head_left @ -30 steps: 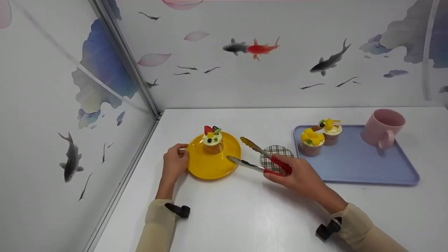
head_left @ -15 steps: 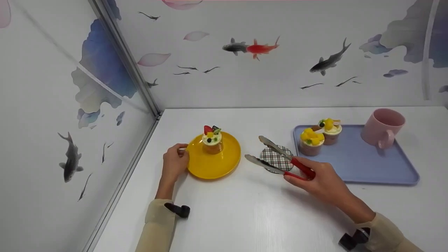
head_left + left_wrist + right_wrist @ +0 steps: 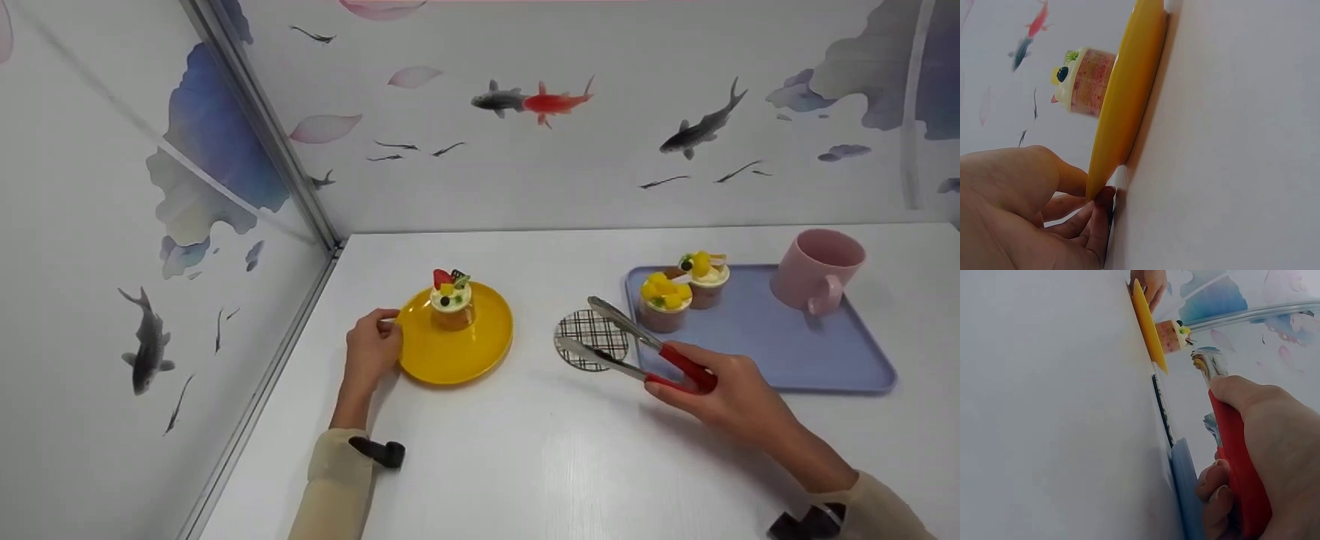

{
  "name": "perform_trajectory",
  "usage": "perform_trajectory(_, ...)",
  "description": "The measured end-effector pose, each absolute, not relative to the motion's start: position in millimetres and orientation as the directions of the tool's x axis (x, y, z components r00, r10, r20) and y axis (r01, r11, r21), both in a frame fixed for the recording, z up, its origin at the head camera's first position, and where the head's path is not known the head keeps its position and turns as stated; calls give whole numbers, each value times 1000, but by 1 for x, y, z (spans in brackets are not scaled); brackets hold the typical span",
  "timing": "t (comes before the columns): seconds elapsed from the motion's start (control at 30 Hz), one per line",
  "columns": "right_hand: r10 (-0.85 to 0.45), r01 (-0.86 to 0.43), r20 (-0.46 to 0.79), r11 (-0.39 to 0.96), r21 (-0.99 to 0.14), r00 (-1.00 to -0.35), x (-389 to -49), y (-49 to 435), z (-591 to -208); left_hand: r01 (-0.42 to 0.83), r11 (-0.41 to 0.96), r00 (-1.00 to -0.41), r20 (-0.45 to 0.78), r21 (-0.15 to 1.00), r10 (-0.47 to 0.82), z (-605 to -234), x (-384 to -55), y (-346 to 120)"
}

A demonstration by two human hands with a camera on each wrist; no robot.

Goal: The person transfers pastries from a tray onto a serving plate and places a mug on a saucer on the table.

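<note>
With my left grip [image 3: 373, 343] I pinch the rim of the yellow plate [image 3: 466, 356] at its left side; the left wrist view shows fingers curled below the rim. The plate rests on the white surface [image 3: 480, 465]. On it, somewhat toward the far side, one small dessert cup [image 3: 452, 309] stands upright, with cream and pieces of red, yellow, green and black on top.

In my right grip [image 3: 739, 397] I hold the tongs [image 3: 686, 365] by the red handles. Their two metal arms are spread apart, and the tips point leftward, well apart from the plate. Seen from my head, these arms pass over the round checked coaster [image 3: 577, 328], which lies between the plate and the blue-violet tray [image 3: 780, 360]. The right wrist view shows the tongs raised off the surface.

At the left end of the tray stand a front cup [image 3: 664, 304] and a rear cup [image 3: 705, 281], both with yellow pieces; whether they touch, I cannot tell. The pink mug [image 3: 814, 274] stands at the far right corner.
</note>
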State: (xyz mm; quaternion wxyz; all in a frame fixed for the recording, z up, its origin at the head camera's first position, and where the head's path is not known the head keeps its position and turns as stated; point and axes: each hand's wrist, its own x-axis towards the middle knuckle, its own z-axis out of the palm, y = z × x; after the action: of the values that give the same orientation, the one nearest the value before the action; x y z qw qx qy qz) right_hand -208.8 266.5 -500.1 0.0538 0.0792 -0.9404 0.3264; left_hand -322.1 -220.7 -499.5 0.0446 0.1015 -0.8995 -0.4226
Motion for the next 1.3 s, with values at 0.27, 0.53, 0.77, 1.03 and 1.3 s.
perform_trajectory(0.27, -82, -252, 295, 760, -600, -952, -204, 284, -495, -126, 618, -976, 15, 776, -218, -503, -322, -223)
perform_trajectory(0.53, -13, -257, 382, 762, -595, -924, -208, 301, -490, -134, 615, -978, -3, 777, -210, -502, -323, -222)
perform_trajectory(0.77, 69, -182, 370, 778, -602, -927, -208, 314, -487, -127, 629, -978, 8, 767, -207, -501, -323, -219)
perform_trajectory(1.03, 105, -125, 336, 793, -596, -936, -203, 335, -488, -145, 623, -975, -5, 769, -221, -500, -325, -220)
perform_trajectory(1.3, 73, -123, 318, 823, -555, -945, -205, 342, -487, -118, 640, -976, 29, 759, -215, -503, -324, -222)
